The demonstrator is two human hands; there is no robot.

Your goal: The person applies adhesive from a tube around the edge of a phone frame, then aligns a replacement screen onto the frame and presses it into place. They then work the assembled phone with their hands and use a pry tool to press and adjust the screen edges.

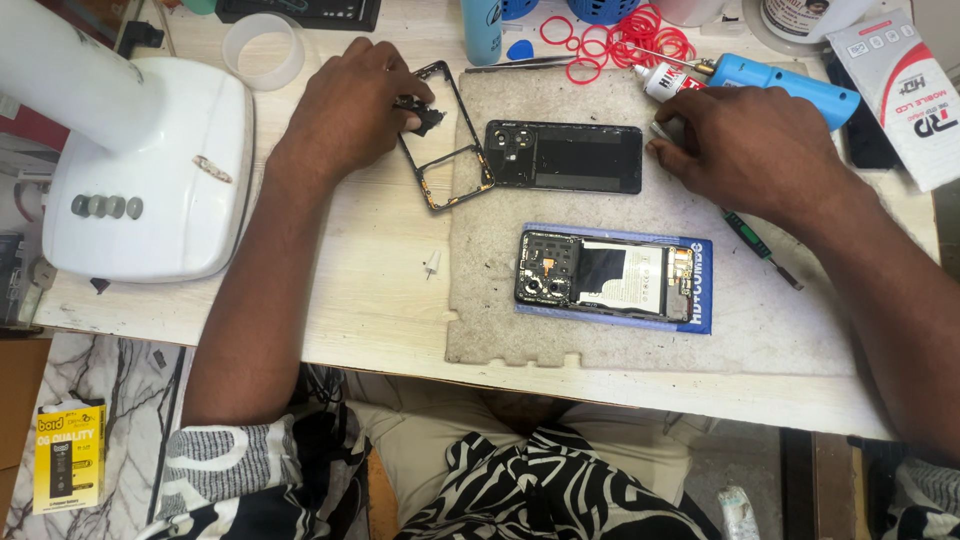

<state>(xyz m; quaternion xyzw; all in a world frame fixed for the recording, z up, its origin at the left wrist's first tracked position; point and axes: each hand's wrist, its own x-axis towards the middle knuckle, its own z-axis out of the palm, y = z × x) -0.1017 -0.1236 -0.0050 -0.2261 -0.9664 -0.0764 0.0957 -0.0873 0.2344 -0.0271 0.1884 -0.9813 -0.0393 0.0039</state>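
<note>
- Head view: my left hand (350,105) pinches the phone frame (445,135), upper centre of the picture.
- My right hand (745,150) rests half curled beside the black back cover (565,157), holding nothing I can see.
- I judge this the dismantling step; next needs a steady lift of the frame.

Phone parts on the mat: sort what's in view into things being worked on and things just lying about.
In hand:
left hand on the phone frame
right hand beside the black back cover
opened phone on a blue box

Lying about:
red rubber bands
glue tube
screwdriver
tape roll
white lamp base
</note>
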